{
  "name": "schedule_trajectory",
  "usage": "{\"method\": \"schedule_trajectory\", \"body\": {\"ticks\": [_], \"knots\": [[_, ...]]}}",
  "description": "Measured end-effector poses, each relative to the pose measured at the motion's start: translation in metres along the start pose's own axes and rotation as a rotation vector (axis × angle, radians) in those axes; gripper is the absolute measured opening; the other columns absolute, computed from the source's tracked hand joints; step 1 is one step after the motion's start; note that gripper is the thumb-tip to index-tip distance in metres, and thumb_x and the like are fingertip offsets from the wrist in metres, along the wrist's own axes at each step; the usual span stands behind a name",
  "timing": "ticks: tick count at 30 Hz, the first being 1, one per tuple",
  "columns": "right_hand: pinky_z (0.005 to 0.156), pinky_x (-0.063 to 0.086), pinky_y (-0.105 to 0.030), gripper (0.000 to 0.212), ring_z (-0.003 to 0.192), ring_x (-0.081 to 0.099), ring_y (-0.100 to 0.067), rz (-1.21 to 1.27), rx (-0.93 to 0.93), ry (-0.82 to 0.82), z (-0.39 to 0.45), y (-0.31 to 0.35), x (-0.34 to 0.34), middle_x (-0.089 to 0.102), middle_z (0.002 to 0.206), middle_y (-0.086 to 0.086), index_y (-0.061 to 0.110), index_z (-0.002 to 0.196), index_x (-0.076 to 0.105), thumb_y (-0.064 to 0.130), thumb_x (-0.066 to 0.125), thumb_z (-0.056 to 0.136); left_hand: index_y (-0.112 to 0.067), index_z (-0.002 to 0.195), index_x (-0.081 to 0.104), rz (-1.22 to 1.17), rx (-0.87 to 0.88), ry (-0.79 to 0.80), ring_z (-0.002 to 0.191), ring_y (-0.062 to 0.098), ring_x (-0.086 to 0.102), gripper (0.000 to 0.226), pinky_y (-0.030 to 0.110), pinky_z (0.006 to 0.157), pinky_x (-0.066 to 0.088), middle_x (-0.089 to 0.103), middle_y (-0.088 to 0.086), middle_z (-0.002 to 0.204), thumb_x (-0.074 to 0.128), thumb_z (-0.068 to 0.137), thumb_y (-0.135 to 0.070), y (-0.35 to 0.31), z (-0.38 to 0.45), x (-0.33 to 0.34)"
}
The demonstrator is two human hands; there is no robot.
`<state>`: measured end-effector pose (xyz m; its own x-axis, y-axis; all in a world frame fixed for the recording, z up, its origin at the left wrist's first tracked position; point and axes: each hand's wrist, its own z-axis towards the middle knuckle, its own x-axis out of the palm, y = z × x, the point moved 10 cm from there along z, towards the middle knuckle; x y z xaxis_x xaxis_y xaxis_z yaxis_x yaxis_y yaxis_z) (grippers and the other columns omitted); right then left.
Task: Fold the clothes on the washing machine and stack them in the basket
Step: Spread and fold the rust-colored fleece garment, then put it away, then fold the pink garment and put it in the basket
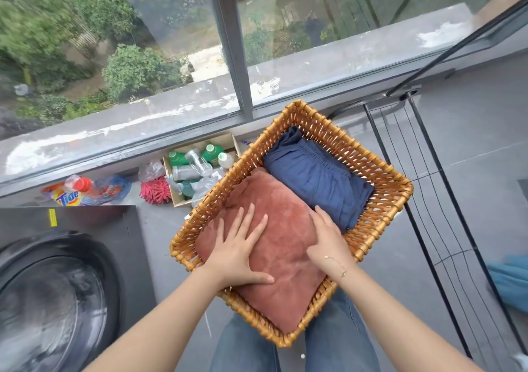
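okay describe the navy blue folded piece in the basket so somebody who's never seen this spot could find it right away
Start at the wicker basket on the grey floor below the big window. Two folded pieces fill it; the navy garment lies in the half nearer the window. It is thin and dark blue with a gathered band, unlike the plush rust-coloured towel beside it under both hands.

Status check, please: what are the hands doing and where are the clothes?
Left hand and right hand flat, pressing rust towel. Towel beside folded navy garment in wicker basket. Nothing in the way.
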<state>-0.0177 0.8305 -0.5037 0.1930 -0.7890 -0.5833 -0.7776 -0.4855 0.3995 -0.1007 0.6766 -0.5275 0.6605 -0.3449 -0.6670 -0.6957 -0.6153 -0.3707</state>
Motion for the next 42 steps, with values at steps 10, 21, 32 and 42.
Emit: {"method": "schedule_trajectory", "body": {"ticks": [10,21,32,42], "knots": [[0.114,-0.016,-0.051,0.127,0.133,-0.041,-0.017,-0.128,0.026,0.161,0.005,-0.002,0.063,-0.048,0.142,0.007,0.026,0.141,-0.036,0.037,0.074,0.078,-0.04,0.138,-0.038,0.051,-0.051,0.148,0.131,0.022,-0.048,0.143,0.069,0.104,-0.02,-0.054,-0.006,0.14,0.065,0.05,-0.084,0.009,0.015,0.023],[0.116,0.005,-0.028,0.098,0.148,-0.011,-0.017,0.281,0.029,-0.028,-0.03,0.002,0.044,-0.015,0.161,0.003,0.03,0.154,-0.002,-0.01,0.05,0.081,-0.038,0.139,-0.037,0.099,-0.141,0.138,0.131,0.022,-0.047,0.137,0.063,0.109,-0.018,-0.056,-0.004,0.138,0.063,0.057,-0.082,0.009,0.009,0.022],[0.096,0.041,-0.024,0.058,0.107,0.053,-0.012,0.487,-0.083,-0.199,-0.125,-0.026,-0.083,0.043,0.138,0.0,0.018,0.142,0.041,0.007,0.054,0.087,-0.014,0.119,0.067,-0.307,-0.302,0.071,0.113,0.021,0.06,0.03,0.025,0.094,0.045,0.064,0.005,0.125,0.051,0.094,-0.02,-0.087,-0.069,-0.041],[0.068,0.041,-0.014,0.039,0.078,0.055,-0.001,0.533,-0.174,-0.423,-0.257,-0.107,-0.205,0.056,0.118,0.008,0.025,0.125,0.056,0.009,0.053,0.09,-0.021,0.115,0.067,-0.331,-0.085,-0.151,0.109,0.013,0.059,0.029,0.031,0.096,0.049,0.064,-0.005,0.118,0.05,0.091,-0.018,-0.276,-0.107,-0.111]]}}
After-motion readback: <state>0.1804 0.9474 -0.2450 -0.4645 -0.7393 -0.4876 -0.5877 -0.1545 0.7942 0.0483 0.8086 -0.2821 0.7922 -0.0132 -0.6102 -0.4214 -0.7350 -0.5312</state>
